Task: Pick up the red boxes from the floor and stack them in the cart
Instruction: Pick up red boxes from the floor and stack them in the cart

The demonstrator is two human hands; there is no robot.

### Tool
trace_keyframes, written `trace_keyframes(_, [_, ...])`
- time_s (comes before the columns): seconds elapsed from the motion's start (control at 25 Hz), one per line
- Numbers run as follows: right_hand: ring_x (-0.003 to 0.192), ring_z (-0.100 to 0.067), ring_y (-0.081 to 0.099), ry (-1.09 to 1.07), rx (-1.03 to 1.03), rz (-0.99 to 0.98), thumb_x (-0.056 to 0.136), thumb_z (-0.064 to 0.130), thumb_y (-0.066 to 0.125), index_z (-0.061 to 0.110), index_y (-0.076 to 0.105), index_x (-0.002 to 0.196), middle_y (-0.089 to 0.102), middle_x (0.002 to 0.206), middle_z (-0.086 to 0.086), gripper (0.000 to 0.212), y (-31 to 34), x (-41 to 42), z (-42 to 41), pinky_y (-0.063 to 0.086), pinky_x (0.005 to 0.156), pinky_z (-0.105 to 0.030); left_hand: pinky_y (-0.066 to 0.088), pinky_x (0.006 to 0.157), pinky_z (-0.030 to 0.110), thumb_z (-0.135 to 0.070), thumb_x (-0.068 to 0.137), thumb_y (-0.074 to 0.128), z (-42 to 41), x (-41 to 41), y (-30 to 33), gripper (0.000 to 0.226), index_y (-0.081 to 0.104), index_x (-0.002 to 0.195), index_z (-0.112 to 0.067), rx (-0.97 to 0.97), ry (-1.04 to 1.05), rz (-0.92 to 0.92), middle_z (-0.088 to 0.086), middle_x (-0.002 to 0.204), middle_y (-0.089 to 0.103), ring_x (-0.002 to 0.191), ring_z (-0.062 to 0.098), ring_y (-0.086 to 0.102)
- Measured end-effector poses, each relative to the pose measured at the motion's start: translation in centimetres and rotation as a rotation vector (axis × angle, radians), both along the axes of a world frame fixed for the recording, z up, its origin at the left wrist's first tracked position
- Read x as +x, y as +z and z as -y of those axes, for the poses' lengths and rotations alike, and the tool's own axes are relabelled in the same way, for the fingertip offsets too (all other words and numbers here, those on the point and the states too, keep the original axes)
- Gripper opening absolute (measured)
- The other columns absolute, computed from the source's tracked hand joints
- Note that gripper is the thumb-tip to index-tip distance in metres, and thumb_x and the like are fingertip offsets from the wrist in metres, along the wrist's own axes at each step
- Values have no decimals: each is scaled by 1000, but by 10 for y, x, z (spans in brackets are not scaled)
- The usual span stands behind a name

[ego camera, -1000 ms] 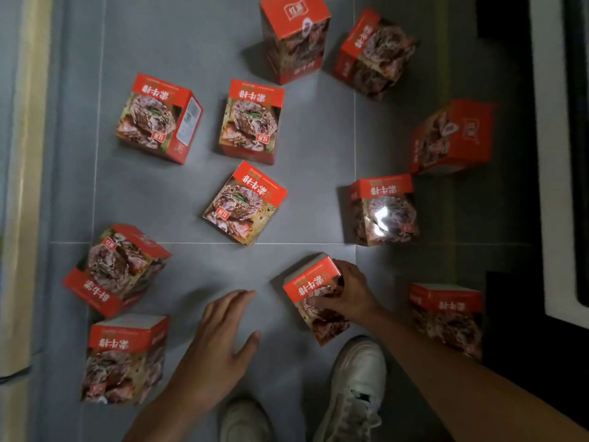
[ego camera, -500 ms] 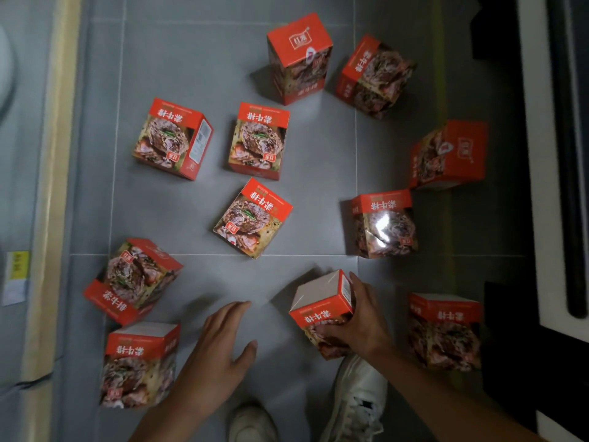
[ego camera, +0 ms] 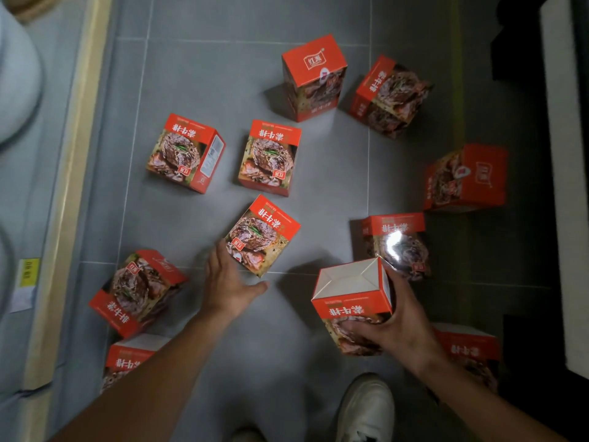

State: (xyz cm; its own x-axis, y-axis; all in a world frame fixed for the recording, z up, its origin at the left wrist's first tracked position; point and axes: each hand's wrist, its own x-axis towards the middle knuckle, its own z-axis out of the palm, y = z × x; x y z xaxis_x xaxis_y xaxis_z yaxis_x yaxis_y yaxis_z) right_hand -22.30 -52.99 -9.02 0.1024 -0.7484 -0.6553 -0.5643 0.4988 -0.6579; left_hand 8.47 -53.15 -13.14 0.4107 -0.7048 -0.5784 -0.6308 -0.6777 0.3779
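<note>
Since before, the left hand (ego camera: pixel 228 282) has reached, fingers spread, touching the centre box (ego camera: pixel 263 234). Right hand (ego camera: pixel 401 320) grips a raised box (ego camera: pixel 350 298) at four o'clock.

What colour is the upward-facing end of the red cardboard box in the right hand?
White, with folded flaps, on the red cardboard box held by the right hand; head view.

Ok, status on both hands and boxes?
Right hand grips one red box. Left hand open, touching centre box. Nothing blocking; cart unseen.

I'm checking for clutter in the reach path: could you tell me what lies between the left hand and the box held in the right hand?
In the head view, only bare grey floor lies between the left hand and the held box in the right hand.
</note>
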Motion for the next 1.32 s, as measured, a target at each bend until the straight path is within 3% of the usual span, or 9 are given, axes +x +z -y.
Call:
trace_keyframes(0.12, [135, -9, 48, 19, -18, 22, 41, 69, 88, 43, 27, 150, 49, 146, 14, 128, -10, -1, 1, 45, 112, -48, 18, 121, 43, -46, 47, 97, 15, 5, -27, 155, -5, 157, -9, 39, 98, 47, 13, 165, 4, 152, 28, 7])
trace_keyframes(0.24, [134, -6, 47, 51, -45, 47, 46, 64, 90, 45, 25, 149, 47, 147, 16, 124, -29, -1, -1, 45, 112, -43, 21, 121, 48, -43, 40, 100, 10, 9, -57, 162, -10, 156, -16, -10, 86, 29, 11, 165, 4, 152, 29, 9])
trace_keyframes(0.44, [115, 14, 47, 59, -57, 68, 47, 60, 90, 52, 26, 140, 46, 131, 33, 113, -41, 1, -9, 42, 101, -23, 34, 115, 43, -26, 43, 100, -10, -1, -81, 151, 1, 156, -27, -283, 172, -56, 7, 159, 19, 145, 27, 28])
trace_keyframes(0.52, [118, 11, 49, 61, -67, 71, 48, 58, 91, 48, 29, 143, 49, 134, 29, 114, -38, 1, -12, 43, 101, -22, 35, 113, 37, -21, 46, 99, -13, -10, -77, 142, 9, 155, -23, -383, 214, -59, 7, 157, 24, 143, 23, 30])
trace_keyframes(0.64, [125, 2, 53, 20, -90, 78, 47, 57, 93, 42, 34, 146, 53, 137, 22, 117, -18, -3, -15, 48, 105, -31, 38, 113, 44, -22, 45, 97, -17, -18, -57, 133, 18, 152, -21, -493, 249, -70, 5, 150, 33, 139, 23, 36])
trace_keyframes(0.84, [128, -2, 53, -24, -131, 79, 41, 65, 93, 45, 35, 146, 54, 138, 20, 122, 53, -2, -12, 50, 107, -43, 39, 107, 44, -50, 40, 81, -20, -18, 30, 116, 36, 142, -17, -531, 144, -29, -7, 126, 39, 123, 25, 43])
trace_keyframes(0.96, [127, -1, 54, -51, -172, 90, 41, 62, 95, 47, 39, 142, 53, 136, 22, 117, 114, 3, -7, 50, 107, -42, 40, 107, 47, -53, 42, 82, -33, -13, 97, 115, 37, 140, -14, -524, 84, -34, -2, 126, 41, 123, 25, 44])
trace_keyframes(1.2, [123, 1, 55, -82, -235, 118, 46, 54, 96, 56, 36, 134, 52, 132, 25, 107, 272, 18, 3, 51, 105, -33, 21, 104, 7, -50, 42, 89, -45, -7, 274, 120, 38, 141, -5, -563, -66, -56, 7, 130, 44, 122, 16, 39])
trace_keyframes(1.32, [123, 2, 54, -80, -285, 144, 48, 45, 97, 47, 37, 137, 52, 130, 25, 107, 378, 26, 8, 50, 106, -33, 34, 106, 25, -47, 41, 90, -44, 0, 387, 119, 39, 141, -9, -578, -127, -38, 3, 130, 44, 122, 22, 45])
